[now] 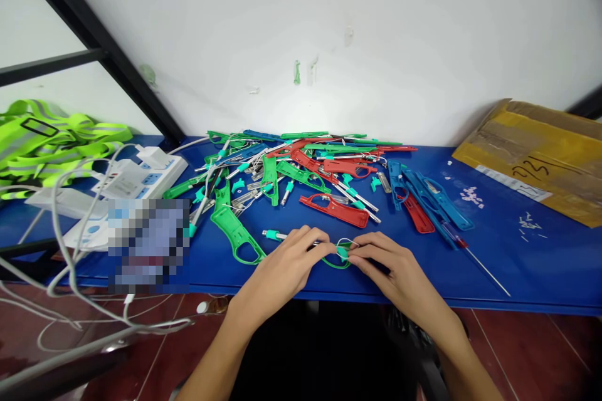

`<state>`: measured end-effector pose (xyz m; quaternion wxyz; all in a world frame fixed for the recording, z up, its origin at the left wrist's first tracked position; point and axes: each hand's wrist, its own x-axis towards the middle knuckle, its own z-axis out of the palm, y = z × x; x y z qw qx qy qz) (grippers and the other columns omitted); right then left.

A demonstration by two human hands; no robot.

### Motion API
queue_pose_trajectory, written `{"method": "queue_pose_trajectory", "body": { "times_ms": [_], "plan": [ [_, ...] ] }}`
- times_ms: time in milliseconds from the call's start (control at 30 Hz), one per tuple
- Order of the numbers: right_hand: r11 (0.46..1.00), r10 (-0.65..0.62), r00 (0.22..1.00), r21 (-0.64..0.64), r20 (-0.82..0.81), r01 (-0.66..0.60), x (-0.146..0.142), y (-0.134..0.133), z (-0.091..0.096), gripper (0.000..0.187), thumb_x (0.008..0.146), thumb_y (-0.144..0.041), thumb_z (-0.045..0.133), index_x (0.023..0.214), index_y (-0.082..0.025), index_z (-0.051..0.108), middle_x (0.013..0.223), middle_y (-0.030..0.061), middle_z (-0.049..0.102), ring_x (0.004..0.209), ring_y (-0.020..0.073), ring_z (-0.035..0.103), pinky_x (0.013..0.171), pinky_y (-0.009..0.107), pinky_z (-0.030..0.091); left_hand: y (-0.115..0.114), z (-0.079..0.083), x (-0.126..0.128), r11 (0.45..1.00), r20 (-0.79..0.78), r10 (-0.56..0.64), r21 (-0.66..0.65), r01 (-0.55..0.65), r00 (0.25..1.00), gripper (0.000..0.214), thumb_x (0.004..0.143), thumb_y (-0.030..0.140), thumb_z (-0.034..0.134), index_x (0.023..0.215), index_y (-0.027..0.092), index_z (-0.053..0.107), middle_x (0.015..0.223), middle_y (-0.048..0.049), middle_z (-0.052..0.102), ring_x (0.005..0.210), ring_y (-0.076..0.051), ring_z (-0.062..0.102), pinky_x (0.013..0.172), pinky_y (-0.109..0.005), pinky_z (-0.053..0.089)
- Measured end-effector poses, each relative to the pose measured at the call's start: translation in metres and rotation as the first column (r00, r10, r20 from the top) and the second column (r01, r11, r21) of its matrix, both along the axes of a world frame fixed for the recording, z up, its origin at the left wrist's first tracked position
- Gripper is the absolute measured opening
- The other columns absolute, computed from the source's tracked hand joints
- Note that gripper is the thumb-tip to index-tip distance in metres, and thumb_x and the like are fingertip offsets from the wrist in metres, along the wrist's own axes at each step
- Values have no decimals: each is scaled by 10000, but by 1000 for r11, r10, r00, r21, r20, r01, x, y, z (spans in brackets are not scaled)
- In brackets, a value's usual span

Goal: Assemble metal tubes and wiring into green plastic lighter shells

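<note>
My left hand (286, 263) and my right hand (390, 266) rest together at the front edge of the blue table (517, 263). Both pinch a green plastic handle shell (339, 260) fitted with a teal piece and a thin wire. A metal rod with a teal tip (275, 235) sticks out to the left from under my left fingers. Just behind lies a heap of green, red and blue plastic handle shells (305, 166). A single green shell (234, 233) lies to the left of my left hand.
White power strips (141, 175) and tangled white cables sit at the left, with neon yellow vests (42, 138) behind them. A cardboard box (540, 156) lies at the far right. A long thin metal rod (484, 269) and small white bits lie on the right side.
</note>
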<state>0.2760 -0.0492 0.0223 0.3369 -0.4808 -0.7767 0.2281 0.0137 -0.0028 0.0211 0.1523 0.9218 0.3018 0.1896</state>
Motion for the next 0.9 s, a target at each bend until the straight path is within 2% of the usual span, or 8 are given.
{"method": "queue_pose_trajectory", "body": {
  "times_ms": [167,400,533,633,767,900],
  "plan": [
    [1000,-7,1000,-23,-14,7,-1,1,0,150,1115,-313,645,1088,-281,789,1178,38,772,1090,202,745,994,340,591,0,-1,0,999,-40,-31,26,32,999,694,977,-110,436,1504,316,584,1357,-68,653,1249,-265,650,1188,-552,527],
    [999,-39,999,-2,-11,39,-5,4,-2,146,1103,-331,667,997,-273,750,1098,24,758,1012,196,735,926,320,570,0,-4,-2,999,-43,-37,4,37,998,625,1004,-96,422,1475,278,594,1407,-76,625,1277,-265,625,1217,-567,498],
    [999,-44,999,20,-2,44,-6,4,-6,129,1096,-302,672,989,-269,736,1084,27,754,1003,202,730,912,319,569,0,-4,-2,999,-42,-48,3,49,998,680,1005,-107,417,1522,306,575,1389,-68,624,1264,-260,625,1205,-557,505],
    [998,-48,999,27,10,47,-6,5,-8,129,1091,-285,676,970,-264,716,1069,25,746,991,201,722,894,315,567,-1,-3,-2,998,-28,-56,10,57,998,644,1028,-86,423,1494,317,609,1374,-68,624,1243,-255,630,1195,-541,510],
    [999,-34,999,37,28,33,-6,5,-7,109,1099,-287,664,1001,-264,705,1083,31,740,1014,206,719,910,320,575,-1,-6,-3,998,-10,-57,10,57,998,642,1016,-92,437,1481,307,629,1371,-70,625,1230,-251,629,1191,-537,515],
    [996,-8,998,86,65,2,-6,1,-4,84,1117,-261,627,1137,-273,708,1160,46,748,1082,212,715,960,334,587,0,-9,-2,998,2,-41,40,41,999,705,969,-126,441,1487,308,640,1370,-70,630,1243,-253,632,1175,-535,537]
  ]
}}
